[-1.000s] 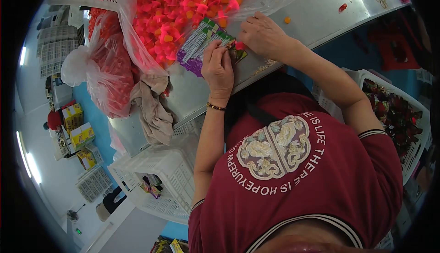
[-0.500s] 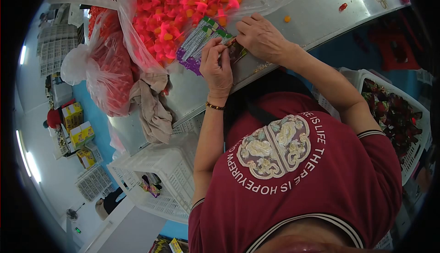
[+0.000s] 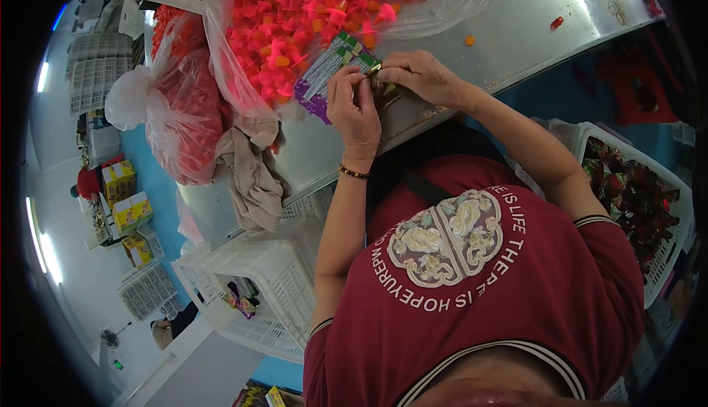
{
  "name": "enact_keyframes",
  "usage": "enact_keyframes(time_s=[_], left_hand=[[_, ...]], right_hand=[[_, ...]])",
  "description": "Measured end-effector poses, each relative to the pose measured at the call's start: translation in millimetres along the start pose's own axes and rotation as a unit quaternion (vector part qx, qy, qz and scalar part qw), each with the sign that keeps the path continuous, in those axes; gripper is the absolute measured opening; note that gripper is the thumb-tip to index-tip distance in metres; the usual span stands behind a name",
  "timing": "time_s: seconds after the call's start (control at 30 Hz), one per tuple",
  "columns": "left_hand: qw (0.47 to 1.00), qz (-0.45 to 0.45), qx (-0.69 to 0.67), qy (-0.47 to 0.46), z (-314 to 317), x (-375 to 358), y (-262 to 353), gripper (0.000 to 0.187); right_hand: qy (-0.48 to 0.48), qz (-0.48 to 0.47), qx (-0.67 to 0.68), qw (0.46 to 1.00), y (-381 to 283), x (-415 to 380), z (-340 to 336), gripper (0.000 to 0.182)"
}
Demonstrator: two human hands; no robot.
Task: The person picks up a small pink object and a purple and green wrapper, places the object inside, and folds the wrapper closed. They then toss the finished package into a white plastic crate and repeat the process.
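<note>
A purple and green printed packet (image 3: 324, 75) lies at the table's near edge, beside the pile of pink and orange pieces. My left hand (image 3: 354, 112), with a beaded bracelet at the wrist, is closed on the packet's near side, fingers bent and thumb raised. My right hand (image 3: 420, 76) pinches the packet's right edge, where a shiny fold shows at the fingertips. Whatever is between the fingertips is too small to make out. Under my hands, a dark part of the packet (image 3: 387, 93) is partly hidden.
Pink pieces with orange ends (image 3: 295, 16) spread over clear plastic on the metal table (image 3: 509, 53). A tied bag of red pieces (image 3: 184, 112) and a rag (image 3: 247, 171) sit at the left. White crates (image 3: 258, 274) stand below; another crate (image 3: 682, 222) at right holds dark wrapped packets.
My right hand has shifted slightly down, its fingers now pinching the packet's edge nearer my left fingers. The whole view has shifted a little to the right.
</note>
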State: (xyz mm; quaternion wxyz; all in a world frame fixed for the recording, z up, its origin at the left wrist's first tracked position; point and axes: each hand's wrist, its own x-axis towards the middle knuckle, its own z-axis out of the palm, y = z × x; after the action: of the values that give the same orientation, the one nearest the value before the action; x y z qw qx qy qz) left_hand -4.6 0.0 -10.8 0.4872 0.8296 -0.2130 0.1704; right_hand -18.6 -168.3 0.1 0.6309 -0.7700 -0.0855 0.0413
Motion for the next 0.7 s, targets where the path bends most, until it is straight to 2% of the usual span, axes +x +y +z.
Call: enact_keyframes(time_s=[0.07,0.13,0.2,0.27,0.3,0.33,0.37,0.4,0.43,0.47,0.5,0.53,0.57,0.6,0.63,0.67,0.7], left_hand=[[1.000,0.001,-0.007,0.010,0.0,1.0,2.4,0.006],[0.999,0.016,-0.044,-0.027,-1.9,6.2,15.7,0.003],[0.996,0.003,-0.089,0.004,-13.0,14.5,19.0,0.004],[0.989,-0.010,-0.134,0.065,-30.9,21.9,9.1,0.010],[0.980,-0.048,-0.165,0.096,-35.0,22.8,5.5,0.010],[0.969,-0.086,-0.195,0.127,-37.0,21.8,2.7,0.010],[0.969,-0.091,-0.198,0.120,-36.8,20.2,-0.7,0.008],[0.968,-0.092,-0.200,0.119,-33.6,17.1,-5.6,0.008],[0.981,-0.076,-0.160,0.075,-29.8,12.7,-10.9,0.007],[0.991,-0.060,-0.120,0.029,-27.1,9.1,-15.2,0.008],[0.990,-0.052,-0.123,0.034,-22.4,13.3,-19.4,0.008],[0.996,-0.028,-0.077,0.019,-19.7,12.8,-21.8,0.010],[0.999,-0.015,-0.032,-0.013,-21.6,0.7,-18.6,0.013],[0.999,-0.013,-0.044,-0.022,-20.5,-3.1,-16.4,0.013],[0.997,-0.015,0.028,-0.063,-19.6,-1.6,-16.3,0.016],[0.989,-0.012,0.091,-0.119,-17.9,-2.7,-15.0,0.019],[0.977,0.034,0.143,-0.157,-15.2,-3.9,-19.2,0.021]], right_hand=[[0.026,-0.038,-0.055,0.997,-0.9,1.4,-1.6,0.016],[0.052,-0.070,-0.109,0.990,-10.8,-2.0,-4.9,0.016],[0.103,-0.228,-0.287,0.925,-33.9,-7.4,-21.2,0.013],[0.088,-0.241,-0.213,0.943,-86.1,-27.5,-41.0,0.011],[0.011,-0.272,-0.056,0.961,-106.4,-34.6,-58.4,0.012],[-0.066,-0.294,0.102,0.948,-116.1,-43.4,-72.9,0.013],[-0.126,-0.278,0.121,0.945,-103.2,-36.5,-92.9,0.014],[0.014,-0.280,-0.194,0.940,-77.4,-23.3,-99.9,0.014],[0.153,-0.247,-0.487,0.824,-65.5,-17.4,-97.2,0.015],[0.113,-0.185,-0.466,0.858,-66.2,-27.9,-105.6,0.015],[0.117,-0.192,-0.471,0.853,-88.7,-30.8,-114.4,0.015],[0.073,-0.263,-0.321,0.907,-114.5,-38.4,-120.8,0.015],[0.030,-0.308,-0.154,0.939,-125.7,-53.2,-120.1,0.014],[0.070,-0.264,-0.263,0.926,-103.0,-47.8,-121.9,0.012],[0.113,-0.212,-0.377,0.894,-67.9,-37.0,-126.0,0.009],[0.113,-0.155,-0.437,0.879,-41.7,-37.5,-126.8,0.010],[0.115,-0.089,-0.502,0.853,-25.4,-42.5,-132.3,0.012]])
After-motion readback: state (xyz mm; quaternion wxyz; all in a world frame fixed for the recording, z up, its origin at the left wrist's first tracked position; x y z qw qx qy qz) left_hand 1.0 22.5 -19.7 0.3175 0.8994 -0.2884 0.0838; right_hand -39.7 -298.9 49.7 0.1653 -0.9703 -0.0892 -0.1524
